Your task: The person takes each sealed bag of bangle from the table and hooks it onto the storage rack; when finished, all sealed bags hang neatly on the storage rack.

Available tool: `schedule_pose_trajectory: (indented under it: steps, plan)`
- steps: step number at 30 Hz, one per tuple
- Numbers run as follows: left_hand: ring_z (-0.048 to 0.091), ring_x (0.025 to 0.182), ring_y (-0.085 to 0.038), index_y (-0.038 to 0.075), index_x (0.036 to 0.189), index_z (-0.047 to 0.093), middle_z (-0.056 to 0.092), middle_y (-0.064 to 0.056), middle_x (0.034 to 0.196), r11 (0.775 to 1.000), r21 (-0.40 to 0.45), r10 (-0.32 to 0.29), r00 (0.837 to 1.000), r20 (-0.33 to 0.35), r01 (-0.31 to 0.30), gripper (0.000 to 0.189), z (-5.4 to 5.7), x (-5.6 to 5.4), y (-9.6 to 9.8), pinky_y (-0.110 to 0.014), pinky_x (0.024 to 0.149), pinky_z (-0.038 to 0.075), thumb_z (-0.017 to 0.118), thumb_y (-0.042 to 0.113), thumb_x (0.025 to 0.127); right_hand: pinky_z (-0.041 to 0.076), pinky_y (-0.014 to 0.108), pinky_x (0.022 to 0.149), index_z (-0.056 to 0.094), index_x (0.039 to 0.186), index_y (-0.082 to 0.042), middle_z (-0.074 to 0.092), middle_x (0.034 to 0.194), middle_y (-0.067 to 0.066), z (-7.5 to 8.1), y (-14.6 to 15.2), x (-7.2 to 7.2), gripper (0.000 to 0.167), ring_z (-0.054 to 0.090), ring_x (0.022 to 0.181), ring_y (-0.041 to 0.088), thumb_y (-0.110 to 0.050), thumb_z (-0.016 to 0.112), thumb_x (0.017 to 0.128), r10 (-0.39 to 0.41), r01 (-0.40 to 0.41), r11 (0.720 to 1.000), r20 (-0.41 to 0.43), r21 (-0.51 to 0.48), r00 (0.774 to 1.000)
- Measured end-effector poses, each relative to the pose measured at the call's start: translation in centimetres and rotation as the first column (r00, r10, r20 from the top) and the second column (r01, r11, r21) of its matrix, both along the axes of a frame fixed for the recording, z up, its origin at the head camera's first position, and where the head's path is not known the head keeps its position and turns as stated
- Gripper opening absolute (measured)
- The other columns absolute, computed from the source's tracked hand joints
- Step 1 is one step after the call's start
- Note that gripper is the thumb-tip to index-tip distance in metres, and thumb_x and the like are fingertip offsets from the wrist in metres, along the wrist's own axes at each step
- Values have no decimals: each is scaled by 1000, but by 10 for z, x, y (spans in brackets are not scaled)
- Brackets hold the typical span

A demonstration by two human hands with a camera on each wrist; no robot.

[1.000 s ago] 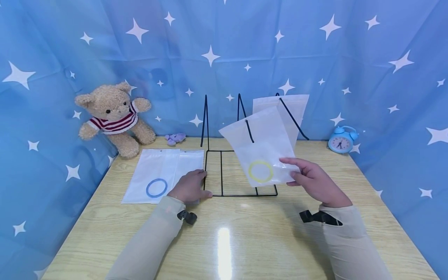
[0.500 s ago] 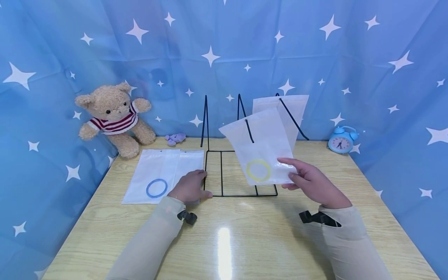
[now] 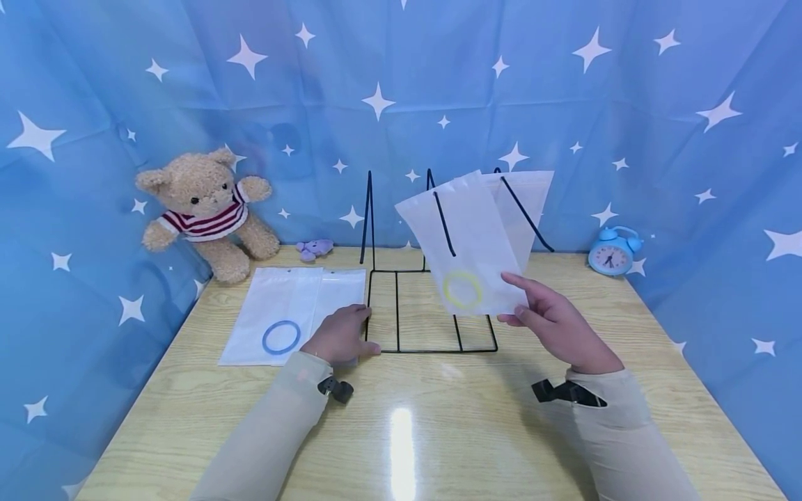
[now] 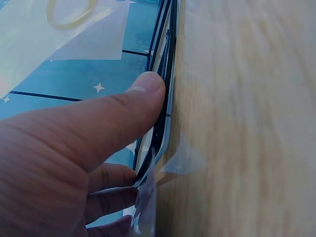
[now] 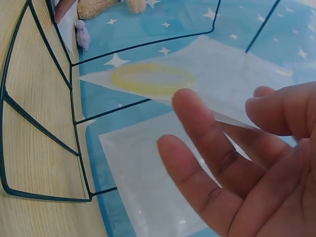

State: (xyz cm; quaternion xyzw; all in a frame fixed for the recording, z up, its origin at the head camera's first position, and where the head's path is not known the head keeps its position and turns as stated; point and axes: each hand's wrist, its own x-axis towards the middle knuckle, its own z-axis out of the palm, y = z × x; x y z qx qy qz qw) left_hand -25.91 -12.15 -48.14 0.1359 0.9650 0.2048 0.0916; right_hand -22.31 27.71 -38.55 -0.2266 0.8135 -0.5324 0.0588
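In the head view, a black wire rack point(image 3: 397, 313) with three upright hooks stands on the table. My left hand point(image 3: 340, 335) grips its front left corner, the thumb point(image 4: 148, 84) along the front wire. A white translucent bag with a yellow ring point(image 3: 462, 289) hangs tilted from the middle hook point(image 3: 444, 224), which passes through its top hole. My right hand point(image 3: 554, 323) pinches this bag's lower right corner between thumb and fingers. Behind it, another white bag point(image 3: 529, 198) hangs on the right hook. The left hook point(image 3: 369, 216) carries nothing.
Left of the rack lie overlapping flat white bags point(image 3: 257, 327), one with a blue ring point(image 3: 281, 337), partly under my left hand. A teddy bear point(image 3: 203, 209), a small purple toy point(image 3: 315, 249) and a blue alarm clock point(image 3: 612, 252) stand along the starry curtain point(image 3: 376, 42).
The bag with the yellow ring has risen and moved farther back along the middle hook. My right hand has moved slightly left with its corner; my left hand stays on the rack.
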Motion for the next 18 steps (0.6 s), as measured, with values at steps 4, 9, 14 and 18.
schedule_pose_trajectory:
  steps: [4, 9, 14, 18]
  plan:
    - [43, 151, -37, 6, 158, 48, 45, -15, 164, 1000, 2, 1, 1000, 12, -1, 92, -2, 0, -1, -51, 123, 39, 86, 50, 87, 57, 20, 96, 35, 166, -12, 47, 147, 28, -1, 0, 0, 61, 73, 113, 9, 7, 44, 109, -3, 3, 1000, -30, -17, 1000]
    - [42, 151, -36, 7, 159, 48, 45, -14, 165, 1000, 2, -1, 1000, 17, 1, 92, 0, 1, -1, -51, 123, 39, 85, 51, 87, 56, 20, 99, 36, 166, -12, 44, 152, 27, -5, 0, -1, 61, 69, 121, 6, 7, 47, 108, 17, -19, 998, -45, -53, 999]
    - [44, 150, -37, 5, 157, 50, 46, -15, 163, 1000, -4, 0, 1000, 2, 0, 90, 3, 2, 0, -51, 122, 40, 86, 49, 87, 56, 21, 101, 36, 166, -14, 32, 165, 25, -8, 1, -4, 62, 63, 128, 2, 6, 48, 108, 34, -37, 998, -73, -44, 997]
    - [44, 151, -37, 5, 157, 50, 46, -15, 163, 1000, -7, 5, 1000, 3, -5, 90, 4, 3, 1, -50, 122, 40, 86, 49, 87, 54, 20, 103, 34, 166, -11, 29, 167, 26, -13, 1, -6, 59, 58, 134, -1, 4, 47, 109, 51, -56, 997, -89, -47, 995]
